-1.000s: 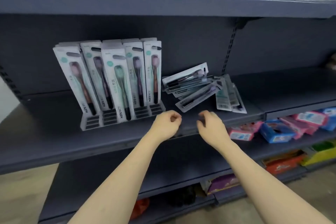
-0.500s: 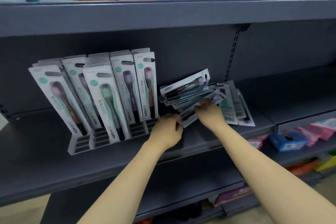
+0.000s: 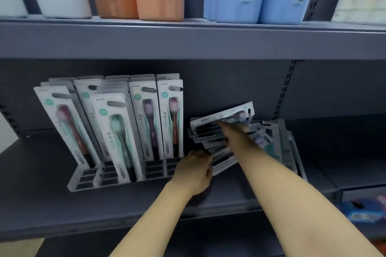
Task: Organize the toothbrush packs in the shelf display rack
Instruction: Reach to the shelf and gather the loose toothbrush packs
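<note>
The dark grey shelf (image 3: 52, 210) filled the view, and on it, left of centre, stood the clear display rack (image 3: 117, 175), its slots loaded with upright toothbrush packs (image 3: 146, 119) leaning back in tidy rows. Just to the right of the rack lay the trouble: a loose heap of packs (image 3: 269, 142) sprawled on their sides, overlapping at all angles, touching the rack's right end or close to it.

Both hands were in that heap. The right hand (image 3: 236, 137) reached deep over it, fingers laid on the top pack (image 3: 221, 123), which sat tilted above the rest; whether those fingers were curled round it or only pressing on it could not be told, the view being blurred there. The left hand (image 3: 194, 171) sat lower at the heap's near corner, fingers curled against the edge of a bottom pack (image 3: 223, 158), seemingly steadying or gathering it.

By the look of it, this was the gathering step: the rack part filled, the heap not yet sorted. The next move would call for lifting one pack free without dragging its neighbours, turning it upright with the printed face forward, and dropping its foot into an open slot. Slippery blister plastic could slide, so a firm pinch at the card edge seemed wise.
</note>
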A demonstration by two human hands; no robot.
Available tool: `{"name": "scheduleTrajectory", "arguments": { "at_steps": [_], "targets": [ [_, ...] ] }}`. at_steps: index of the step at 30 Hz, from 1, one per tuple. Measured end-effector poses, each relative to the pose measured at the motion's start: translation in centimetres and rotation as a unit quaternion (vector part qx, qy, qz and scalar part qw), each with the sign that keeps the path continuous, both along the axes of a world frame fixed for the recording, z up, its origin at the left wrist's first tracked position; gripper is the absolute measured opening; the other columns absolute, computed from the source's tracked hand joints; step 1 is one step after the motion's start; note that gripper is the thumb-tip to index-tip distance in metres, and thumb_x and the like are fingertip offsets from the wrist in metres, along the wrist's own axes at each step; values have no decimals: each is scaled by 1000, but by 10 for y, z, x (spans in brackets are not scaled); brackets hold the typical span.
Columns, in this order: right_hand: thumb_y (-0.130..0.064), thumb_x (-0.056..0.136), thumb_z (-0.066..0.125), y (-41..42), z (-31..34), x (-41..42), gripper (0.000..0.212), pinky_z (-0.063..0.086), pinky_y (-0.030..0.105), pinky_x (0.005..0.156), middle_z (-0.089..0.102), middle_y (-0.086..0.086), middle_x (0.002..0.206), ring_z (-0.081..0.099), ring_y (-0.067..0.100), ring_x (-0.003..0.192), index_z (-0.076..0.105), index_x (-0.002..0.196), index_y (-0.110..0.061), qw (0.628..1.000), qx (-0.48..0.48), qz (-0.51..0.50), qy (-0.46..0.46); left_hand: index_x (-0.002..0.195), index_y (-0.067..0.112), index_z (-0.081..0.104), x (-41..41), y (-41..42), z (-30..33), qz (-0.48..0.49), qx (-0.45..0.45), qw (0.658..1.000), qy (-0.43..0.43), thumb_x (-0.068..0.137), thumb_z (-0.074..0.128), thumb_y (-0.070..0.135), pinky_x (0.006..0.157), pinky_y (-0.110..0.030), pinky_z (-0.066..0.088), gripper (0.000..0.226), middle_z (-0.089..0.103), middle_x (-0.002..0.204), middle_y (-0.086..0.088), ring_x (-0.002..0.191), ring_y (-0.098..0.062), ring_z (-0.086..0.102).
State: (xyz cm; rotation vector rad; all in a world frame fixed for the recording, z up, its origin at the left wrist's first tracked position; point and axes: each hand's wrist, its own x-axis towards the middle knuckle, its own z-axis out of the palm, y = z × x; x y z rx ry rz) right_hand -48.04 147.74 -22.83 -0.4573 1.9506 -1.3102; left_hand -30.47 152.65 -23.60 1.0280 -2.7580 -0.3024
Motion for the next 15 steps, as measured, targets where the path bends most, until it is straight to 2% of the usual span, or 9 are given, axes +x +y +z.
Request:
{"name": "scheduleTrajectory", "arguments": {
  "at_steps": [3, 6, 7, 8, 9, 11, 15],
  "targets": [
    [-51, 87, 49, -11, -4, 0, 62, 47, 44, 97, 51, 17, 126, 55, 35, 111, 35, 132, -10, 999, 42, 5, 16, 129, 17, 49, 5, -2, -1, -4, 12, 1000, -9, 97, 39, 26, 95, -37, 42, 34, 47, 134, -5, 122, -25, 42],
    [-61, 71, 56, -22, -33, -13, 55, 52, 47, 90, 61, 13, 119, 61, 32, 106, 57, 110, -23, 998, -47, 40, 9, 132, 18, 48, 9, -4, 1, -8, 18, 1000, -15, 99, 37, 26, 96, -34, 41, 36, 44, 137, -5, 125, -23, 40],
    [-60, 66, 59, -29, -46, -19, 56, 54, 47, 86, 62, 12, 119, 64, 29, 102, 59, 109, -24, 997, -73, 38, 0, 132, 17, 48, 9, -4, 1, -7, 20, 1000, -14, 99, 37, 25, 96, -33, 41, 36, 44, 137, -5, 125, -23, 39],
    [-55, 68, 61, -35, -54, -23, 63, 56, 46, 83, 60, 13, 120, 64, 28, 98, 54, 119, -20, 996, -89, 20, -26, 132, 17, 48, 10, -5, 1, -7, 22, 1000, -14, 99, 38, 25, 96, -33, 41, 35, 44, 137, -5, 125, -23, 39],
    [-44, 73, 63, -39, -53, -22, 66, 57, 45, 81, 59, 15, 118, 64, 28, 93, 45, 129, -16, 993, -97, -16, -57, 131, 16, 48, 10, -5, 2, -9, 23, 1000, -14, 99, 38, 25, 96, -32, 41, 36, 45, 136, -5, 125, -23, 39],
    [-25, 80, 63, -49, -53, -22, 60, 58, 44, 78, 57, 16, 112, 62, 28, 85, 34, 132, -15, 988, -91, -88, -91, 130, 14, 49, 10, -6, 2, -13, 27, 1000, -10, 98, 39, 24, 95, -32, 41, 35, 46, 135, -6, 125, -23, 39],
    [-30, 84, 57, -48, -37, -14, 53, 54, 43, 85, 57, 14, 115, 60, 30, 97, 34, 130, -16, 982, -70, -160, -72, 127, 14, 52, 11, -9, 3, -13, 53, 998, 21, 97, 41, 23, 94, -36, 44, 33, 50, 129, -6, 120, -23, 44]
  ]
}}
